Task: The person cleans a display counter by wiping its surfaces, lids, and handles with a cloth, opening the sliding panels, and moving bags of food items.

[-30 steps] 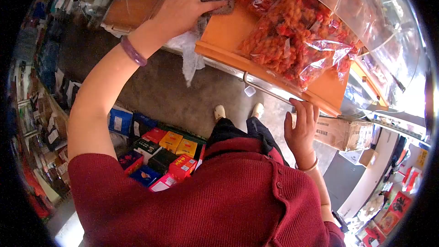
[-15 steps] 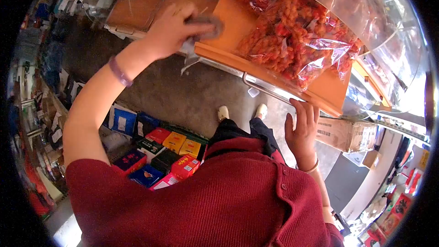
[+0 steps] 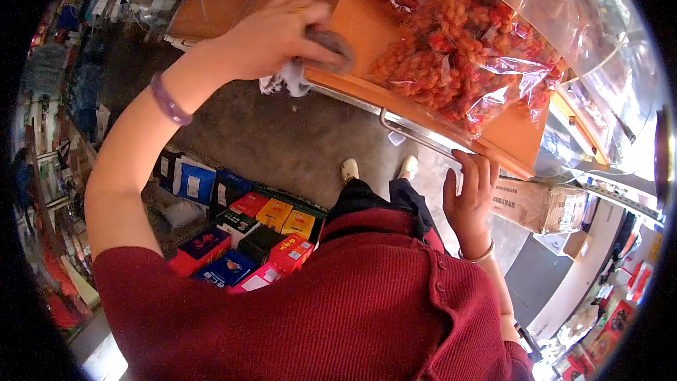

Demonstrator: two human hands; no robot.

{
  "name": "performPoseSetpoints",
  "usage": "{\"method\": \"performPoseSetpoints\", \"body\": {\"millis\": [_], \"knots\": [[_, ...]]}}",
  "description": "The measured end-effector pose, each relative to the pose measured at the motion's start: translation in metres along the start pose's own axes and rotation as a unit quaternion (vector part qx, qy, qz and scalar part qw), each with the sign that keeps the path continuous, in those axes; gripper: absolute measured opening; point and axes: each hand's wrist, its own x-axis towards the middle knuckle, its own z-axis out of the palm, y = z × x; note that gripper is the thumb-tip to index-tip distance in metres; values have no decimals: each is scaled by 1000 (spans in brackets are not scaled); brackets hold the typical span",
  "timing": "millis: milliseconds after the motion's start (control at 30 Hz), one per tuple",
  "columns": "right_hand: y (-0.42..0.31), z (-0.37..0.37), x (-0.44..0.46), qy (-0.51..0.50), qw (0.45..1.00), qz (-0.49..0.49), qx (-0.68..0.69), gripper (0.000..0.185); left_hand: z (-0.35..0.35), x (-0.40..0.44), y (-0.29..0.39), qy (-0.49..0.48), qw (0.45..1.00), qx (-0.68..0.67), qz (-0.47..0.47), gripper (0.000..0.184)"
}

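Note:
My left hand (image 3: 271, 39) is closed round a greyish cloth (image 3: 285, 79) at the left end of an orange-brown drawer (image 3: 367, 28). Pale folds of the cloth hang below the hand; its darker part at the fingers is blurred. Clear plastic bags of red-orange dried fruit-like pieces (image 3: 451, 49) lie in the drawer, though their exact kind cannot be made out. My right hand (image 3: 471, 194) rests its outstretched fingers against the drawer's front edge, near the right end of a metal handle (image 3: 402, 130). Nothing shows in that hand.
A clear curved plastic cover (image 3: 536, 0) rises over the drawer. Colourful boxes (image 3: 257, 240) and blue packets (image 3: 194, 183) stand low at my left. On the right is a cardboard carton (image 3: 539, 204). Packed shelves (image 3: 56, 120) line the far left.
My left hand has shifted slightly with the cloth, and more of the cloth's pale folds show beneath it. The right hand stays at the drawer's edge. The view has shifted a little.

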Motion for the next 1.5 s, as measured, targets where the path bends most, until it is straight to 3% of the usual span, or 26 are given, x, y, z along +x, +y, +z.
{"method": "performPoseSetpoints", "body": {"millis": [67,167,200,233,300,333,367,400,433,533,600,633,700,767,833,933,1033,1100,1167,1300,1400,1500], "knots": [[-4,-3,4,-7,1000,0,-5,35,-4,31,10,35,995,14,90,53],[-9,-19,10,-33,999,14,-20,32,-3,30,7,32,994,14,100,53],[-4,-27,10,-22,999,4,30,31,-3,25,4,35,994,10,107,53],[-1,-36,11,-10,997,-7,79,31,-4,13,0,4,998,7,59,52],[-2,-50,29,90,996,15,-10,44,-4,5,-3,-27,1000,6,15,51],[-6,-51,39,107,988,97,51,61,-5,5,-2,-27,1000,9,10,49],[2,-47,51,119,982,106,102,73,-5,7,0,-26,1000,11,6,47],[4,-48,66,99,980,110,129,77,-7,9,1,-24,1000,12,16,47],[20,-36,72,105,952,102,268,79,-10,12,3,-17,999,31,24,46],[16,-34,97,101,919,143,353,83,-13,18,12,16,998,42,45,47],[1,-35,103,82,843,140,513,87,-14,19,16,40,997,35,54,49],[0,-33,103,85,843,142,512,87,-16,21,17,-6,999,33,32,46],[2,-25,99,83,936,143,310,93,-17,24,19,-54,998,34,15,43],[2,-18,99,110,933,149,308,91,-18,26,22,-69,997,16,-3,42],[0,-18,100,173,889,170,389,85,-20,26,24,-56,997,43,8,42],[5,-42,100,192,854,146,460,71,-24,27,30,-57,997,58,8,41],[15,-67,94,180,843,161,480,39,-31,35,36,-75,996,53,13,40],[29,-78,93,198,848,145,470,36,-31,44,42,-82,995,57,25,39],[30,-84,93,210,834,157,485,35,-24,53,50,36,995,41,78,40],[33,-90,92,221,825,157,495,38,-32,63,55,-10,995,47,89,38],[36,-93,90,239,813,163,506,37,-30,35,40,-48,997,46,38,37],[38,-98,90,230,821,165,496,37,-40,4,4,-53,984,167,11,39]]}}
